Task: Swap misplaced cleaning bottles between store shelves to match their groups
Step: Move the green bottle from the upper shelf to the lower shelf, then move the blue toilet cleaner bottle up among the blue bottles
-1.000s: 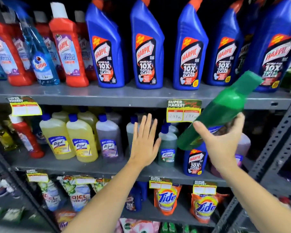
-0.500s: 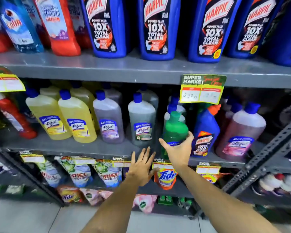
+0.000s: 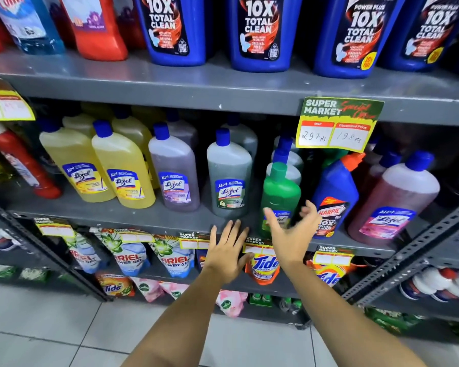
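Observation:
A green Lizol bottle (image 3: 280,193) stands upright at the front of the middle shelf (image 3: 133,215), among other Lizol bottles. My right hand (image 3: 289,234) hovers just in front of its lower part, fingers spread, not gripping it. To the left of that hand, my left hand (image 3: 228,250) is open with fingers apart in front of the shelf edge. A small blue Harpic bottle (image 3: 334,197) with an orange cap stands right of the green bottle, between Lizol bottles. Large blue Harpic bottles (image 3: 260,33) line the top shelf (image 3: 223,88).
Yellow (image 3: 122,168), purple (image 3: 174,173), grey-green (image 3: 229,178) and pink (image 3: 392,200) Lizol bottles fill the middle shelf; a red bottle (image 3: 19,162) leans at its left. Red bottles and a blue Colin bottle (image 3: 27,25) stand top left. Detergent pouches (image 3: 263,263) sit below. A price tag (image 3: 337,125) hangs down.
My right hand brought the green bottle down from near the top shelf, stood it on the middle shelf and let go. My left hand dropped lower. The view moved closer and downward.

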### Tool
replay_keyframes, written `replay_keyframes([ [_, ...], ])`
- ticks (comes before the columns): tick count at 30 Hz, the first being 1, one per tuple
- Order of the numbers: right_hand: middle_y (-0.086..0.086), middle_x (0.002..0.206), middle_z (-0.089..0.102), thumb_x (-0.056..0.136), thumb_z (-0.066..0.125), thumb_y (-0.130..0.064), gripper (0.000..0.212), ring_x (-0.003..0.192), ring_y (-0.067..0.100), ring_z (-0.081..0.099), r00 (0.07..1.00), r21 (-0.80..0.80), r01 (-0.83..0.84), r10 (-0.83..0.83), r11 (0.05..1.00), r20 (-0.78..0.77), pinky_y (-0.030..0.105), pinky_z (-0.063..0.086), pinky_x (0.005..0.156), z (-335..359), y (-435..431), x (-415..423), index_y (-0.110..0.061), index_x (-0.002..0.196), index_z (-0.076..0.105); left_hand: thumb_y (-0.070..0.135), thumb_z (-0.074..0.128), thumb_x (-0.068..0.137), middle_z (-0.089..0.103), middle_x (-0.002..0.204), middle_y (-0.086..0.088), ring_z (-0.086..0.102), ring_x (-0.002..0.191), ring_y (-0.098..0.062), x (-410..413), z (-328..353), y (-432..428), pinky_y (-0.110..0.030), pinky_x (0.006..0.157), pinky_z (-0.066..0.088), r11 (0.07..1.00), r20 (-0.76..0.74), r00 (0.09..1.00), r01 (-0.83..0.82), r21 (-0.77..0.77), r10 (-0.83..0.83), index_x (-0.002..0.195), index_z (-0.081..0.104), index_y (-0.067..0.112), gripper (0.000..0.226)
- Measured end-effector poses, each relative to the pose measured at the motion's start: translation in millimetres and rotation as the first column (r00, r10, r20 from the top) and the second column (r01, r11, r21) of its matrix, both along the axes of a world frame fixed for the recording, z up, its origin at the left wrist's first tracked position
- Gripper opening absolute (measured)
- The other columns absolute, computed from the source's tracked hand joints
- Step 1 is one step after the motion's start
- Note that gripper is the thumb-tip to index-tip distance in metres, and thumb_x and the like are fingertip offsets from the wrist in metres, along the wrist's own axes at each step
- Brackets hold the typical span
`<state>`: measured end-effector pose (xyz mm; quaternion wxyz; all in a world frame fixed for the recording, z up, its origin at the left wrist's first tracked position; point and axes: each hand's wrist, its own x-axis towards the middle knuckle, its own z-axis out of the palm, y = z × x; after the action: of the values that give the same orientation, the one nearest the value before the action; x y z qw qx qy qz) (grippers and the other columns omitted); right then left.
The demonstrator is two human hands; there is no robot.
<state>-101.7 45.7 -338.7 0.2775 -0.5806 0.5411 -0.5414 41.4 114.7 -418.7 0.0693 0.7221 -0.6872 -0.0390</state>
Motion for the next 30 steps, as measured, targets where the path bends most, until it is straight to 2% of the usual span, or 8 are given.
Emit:
replay_keyframes([
  [4,0.016,0.109,0.046,0.081,0.068,-0.032,0.060,0.098,0.036,0.046,0.945,-0.140,0.310,-0.289,0.940,0.156,0.049,0.042,0.089,6,-2,-34,0.001,0.126,0.046,0.072,-0.017,0.084,0.005,0.163,-0.006,-0.003,0.148,-0.023,-2,1,-1,-0.056,0.114,-0.008,1.000,0.033,0.999,-0.012,0.000,0.012,0.154,0.011,0.022,0.091],
  [7,0.024,0.119,0.050,0.076,0.073,-0.027,0.067,0.110,0.042,0.046,0.892,-0.092,0.447,-0.436,0.890,0.120,0.053,0.037,0.096,11,-21,-52,0.003,0.129,0.046,0.073,-0.024,0.078,0.003,0.163,-0.005,-0.004,0.148,-0.023,-4,1,-1,-0.057,0.115,-0.007,1.000,0.048,0.999,-0.021,0.010,0.021,0.154,0.009,0.022,0.097],
  [10,0.023,0.134,0.045,0.070,0.081,-0.033,0.087,0.126,0.039,0.040,0.920,-0.021,0.391,-0.390,0.920,0.047,0.046,0.029,0.102,14,-31,-53,0.001,0.138,0.039,0.072,-0.023,0.079,0.006,0.163,-0.006,-0.001,0.149,-0.024,-4,1,-2,-0.059,0.115,-0.003,1.000,0.053,0.998,-0.024,0.017,0.023,0.154,0.012,0.022,0.097],
  [12,0.019,0.141,0.041,0.067,0.084,-0.035,0.096,0.133,0.036,0.035,0.942,0.017,0.336,-0.336,0.942,0.020,0.050,0.029,0.105,11,-35,-52,-0.003,0.143,0.034,0.073,-0.024,0.078,0.005,0.163,-0.006,-0.002,0.149,-0.024,-4,1,-2,-0.059,0.115,-0.003,0.999,0.050,0.999,-0.023,0.023,0.022,0.154,0.011,0.022,0.098],
  [19,0.021,0.148,0.035,0.056,0.090,-0.047,0.125,0.139,0.038,0.029,0.951,0.110,0.309,-0.306,0.945,-0.043,0.051,0.026,0.114,2,-52,-55,-0.005,0.150,0.020,0.074,-0.025,0.076,-0.004,0.163,-0.003,-0.010,0.148,-0.021,-5,5,4,-0.055,0.115,-0.009,0.999,0.056,0.998,-0.006,0.050,0.003,0.154,0.001,0.024,0.097],
  [23,0.018,0.142,0.041,0.053,0.093,-0.040,0.120,0.134,0.035,0.039,0.967,0.138,0.240,-0.249,0.961,0.053,0.045,0.035,0.112,8,-64,-55,-0.007,0.147,0.026,0.072,-0.021,0.081,0.000,0.163,-0.005,-0.018,0.144,-0.018,-1,3,2,-0.057,0.115,-0.009,1.000,0.056,0.998,0.017,0.011,-0.018,0.154,0.004,0.021,0.093],
  [26,0.013,0.139,0.044,0.054,0.091,-0.040,0.114,0.128,0.031,0.047,0.970,0.161,0.225,-0.237,0.961,0.059,0.043,0.041,0.106,9,-61,-62,-0.007,0.143,0.030,0.072,-0.019,0.082,-0.009,0.162,-0.001,-0.023,0.143,-0.014,2,12,3,-0.061,0.115,0.000,0.997,0.061,0.996,0.068,0.025,-0.070,0.154,0.002,0.019,0.092],
  [30,0.015,0.138,0.046,0.055,0.094,-0.031,0.108,0.126,0.026,0.046,0.965,0.120,0.221,-0.235,0.968,0.113,0.022,0.031,0.104,18,-38,-80,-0.002,0.140,0.034,0.055,0.023,0.099,0.008,0.162,-0.001,0.006,0.148,-0.015,4,76,2,-0.062,0.111,0.011,0.935,-0.002,0.989,0.139,-0.327,-0.148,0.154,0.017,0.015,0.068],
])
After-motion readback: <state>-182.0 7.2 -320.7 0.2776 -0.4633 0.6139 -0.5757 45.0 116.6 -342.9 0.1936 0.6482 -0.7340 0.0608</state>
